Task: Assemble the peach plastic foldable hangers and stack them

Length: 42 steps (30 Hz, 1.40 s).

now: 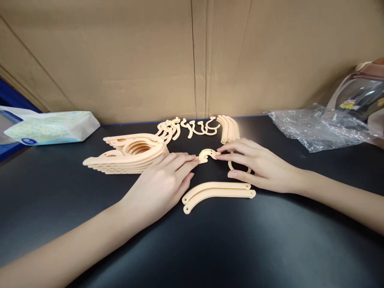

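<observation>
A small cream curved piece with a hooked end and small holes (207,154) lies on the black table (210,248) between my hands. My left hand (163,176) lies flat with its fingers stretched, fingertips touching the piece's left end. On the other side, my right hand (255,162) is spread, with fingertips on the right end and the thumb apart. Beneath the right hand shows a cream ring-like curved part (231,166), partly hidden. Closer to me, two long curved cream arms with end holes (219,192) lie side by side.
A stack of cream hanger-like parts (129,158) stands left. Behind are several small cream hooks (192,128) and a bundle of curved arms (229,127). A tissue pack (54,128) lies far left; crumpled clear plastic (318,126) and a clear bag (360,96) are right. Cardboard (135,60) walls the back.
</observation>
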{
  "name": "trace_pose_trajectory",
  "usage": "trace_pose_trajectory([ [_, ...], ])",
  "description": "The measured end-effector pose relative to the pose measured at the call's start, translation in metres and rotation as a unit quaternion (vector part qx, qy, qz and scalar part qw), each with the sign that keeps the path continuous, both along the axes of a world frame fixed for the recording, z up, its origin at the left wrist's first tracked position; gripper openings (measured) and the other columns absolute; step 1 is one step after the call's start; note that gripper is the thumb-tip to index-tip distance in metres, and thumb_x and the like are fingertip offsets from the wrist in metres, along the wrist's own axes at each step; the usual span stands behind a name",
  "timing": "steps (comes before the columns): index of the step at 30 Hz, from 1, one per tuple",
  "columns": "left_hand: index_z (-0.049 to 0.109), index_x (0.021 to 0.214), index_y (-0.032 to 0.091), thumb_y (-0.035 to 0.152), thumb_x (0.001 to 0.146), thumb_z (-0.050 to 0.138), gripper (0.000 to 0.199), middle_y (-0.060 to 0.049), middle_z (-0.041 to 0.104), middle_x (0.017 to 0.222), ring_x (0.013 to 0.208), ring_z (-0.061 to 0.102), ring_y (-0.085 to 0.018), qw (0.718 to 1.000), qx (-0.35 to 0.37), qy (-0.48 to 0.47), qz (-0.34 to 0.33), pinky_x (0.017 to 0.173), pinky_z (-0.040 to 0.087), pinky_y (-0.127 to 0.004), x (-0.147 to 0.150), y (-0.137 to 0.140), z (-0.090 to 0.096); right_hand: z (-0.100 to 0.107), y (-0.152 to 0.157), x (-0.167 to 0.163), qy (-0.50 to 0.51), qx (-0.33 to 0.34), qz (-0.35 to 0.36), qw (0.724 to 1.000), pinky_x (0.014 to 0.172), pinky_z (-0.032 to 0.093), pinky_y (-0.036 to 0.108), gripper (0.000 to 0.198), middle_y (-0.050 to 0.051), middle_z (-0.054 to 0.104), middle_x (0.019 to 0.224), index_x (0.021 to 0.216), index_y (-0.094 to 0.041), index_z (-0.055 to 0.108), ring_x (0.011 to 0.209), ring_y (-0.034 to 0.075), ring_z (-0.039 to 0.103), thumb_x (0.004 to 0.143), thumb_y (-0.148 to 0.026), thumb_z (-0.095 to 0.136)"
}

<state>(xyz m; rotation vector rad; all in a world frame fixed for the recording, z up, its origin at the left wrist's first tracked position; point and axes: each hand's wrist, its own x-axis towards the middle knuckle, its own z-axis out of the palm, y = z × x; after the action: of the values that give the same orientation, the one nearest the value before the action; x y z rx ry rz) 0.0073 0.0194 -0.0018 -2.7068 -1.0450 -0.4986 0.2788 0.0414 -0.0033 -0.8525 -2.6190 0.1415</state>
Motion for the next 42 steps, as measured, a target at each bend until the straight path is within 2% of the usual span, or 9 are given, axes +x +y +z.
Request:
trace_pose_trajectory([
  [6,0.060,0.125,0.005,0.017,0.098,0.043,0.034,-0.013,0.067,0.121,0.112,0.061,-0.029,0.999,0.028,0.012,-0.012,0.095,0.052,-0.047,0.000,0.000,0.000,0.000,-0.001,0.000,0.019,0.003,-0.007,1.000,0.103,0.040,0.040,0.042,0.010,0.058,0.131,0.132,-0.018,0.056,0.121,0.023,0.050,0.098,-0.040,0.048],
  [15,0.059,0.125,0.006,0.015,0.097,0.046,0.032,-0.014,0.066,0.122,0.111,0.061,-0.028,0.999,0.024,-0.008,-0.023,0.095,0.050,-0.046,0.001,-0.002,0.002,-0.003,0.005,0.004,0.068,0.111,-0.061,0.990,0.086,0.045,0.039,0.022,0.008,0.069,0.103,0.106,-0.015,0.065,0.097,0.022,0.059,0.095,-0.012,0.046],
  [18,0.060,0.121,0.008,0.012,0.097,0.045,0.029,-0.012,0.067,0.117,0.106,0.061,-0.024,0.997,0.007,-0.045,-0.058,0.092,0.049,-0.040,0.001,-0.005,0.006,-0.005,0.009,0.009,0.025,0.139,-0.061,0.988,0.083,0.045,0.039,0.024,0.008,0.069,0.105,0.102,-0.017,0.068,0.097,0.023,0.058,0.093,-0.009,0.047],
  [22,0.061,0.107,0.012,0.012,0.094,0.051,0.017,-0.007,0.068,0.104,0.095,0.060,-0.018,0.984,-0.031,-0.093,-0.150,0.086,0.047,-0.032,0.002,-0.011,0.010,-0.003,0.012,0.015,-0.035,0.159,-0.065,0.985,0.082,0.045,0.039,0.025,0.009,0.067,0.108,0.108,-0.018,0.070,0.098,0.024,0.056,0.096,-0.016,0.047],
  [26,0.057,0.092,0.015,0.019,0.089,0.059,0.006,-0.008,0.066,0.102,0.091,0.057,-0.020,0.976,-0.047,-0.076,-0.201,0.081,0.046,-0.033,0.003,-0.014,0.011,0.003,0.012,0.016,-0.097,0.218,-0.045,0.970,0.083,0.045,0.038,0.026,0.010,0.066,0.107,0.110,-0.015,0.070,0.098,0.025,0.056,0.096,-0.015,0.047],
  [30,0.051,0.084,0.017,0.021,0.088,0.061,0.011,-0.008,0.064,0.105,0.093,0.056,-0.021,0.976,-0.070,-0.064,-0.195,0.082,0.045,-0.034,0.003,-0.012,0.010,0.012,0.007,0.012,-0.184,0.318,-0.019,0.930,0.080,0.044,0.037,0.028,0.011,0.065,0.097,0.103,-0.011,0.070,0.090,0.025,0.056,0.094,-0.005,0.044],
  [34,0.050,0.086,0.018,0.022,0.088,0.060,0.011,-0.007,0.064,0.103,0.090,0.055,-0.019,0.977,-0.080,-0.065,-0.185,0.080,0.044,-0.032,0.004,-0.011,0.010,0.017,0.002,0.007,-0.235,0.354,-0.010,0.905,0.073,0.042,0.035,0.025,0.008,0.062,0.086,0.091,-0.013,0.070,0.081,0.023,0.055,0.093,-0.006,0.046],
  [39,0.050,0.088,0.018,0.024,0.089,0.060,0.012,-0.006,0.063,0.101,0.089,0.055,-0.019,0.980,-0.087,-0.061,-0.169,0.078,0.043,-0.031,0.004,-0.012,0.010,0.015,0.002,0.007,-0.230,0.363,-0.014,0.903,0.075,0.040,0.035,0.025,0.007,0.062,0.087,0.093,-0.013,0.068,0.081,0.022,0.055,0.093,-0.004,0.045],
  [42,0.051,0.088,0.018,0.026,0.089,0.060,0.011,-0.006,0.063,0.101,0.089,0.056,-0.019,0.980,-0.094,-0.059,-0.162,0.078,0.043,-0.031,0.003,-0.012,0.008,0.011,0.004,0.007,-0.167,0.337,-0.024,0.926,0.077,0.040,0.035,0.024,0.007,0.065,0.086,0.096,-0.013,0.066,0.081,0.022,0.056,0.095,-0.007,0.043],
])
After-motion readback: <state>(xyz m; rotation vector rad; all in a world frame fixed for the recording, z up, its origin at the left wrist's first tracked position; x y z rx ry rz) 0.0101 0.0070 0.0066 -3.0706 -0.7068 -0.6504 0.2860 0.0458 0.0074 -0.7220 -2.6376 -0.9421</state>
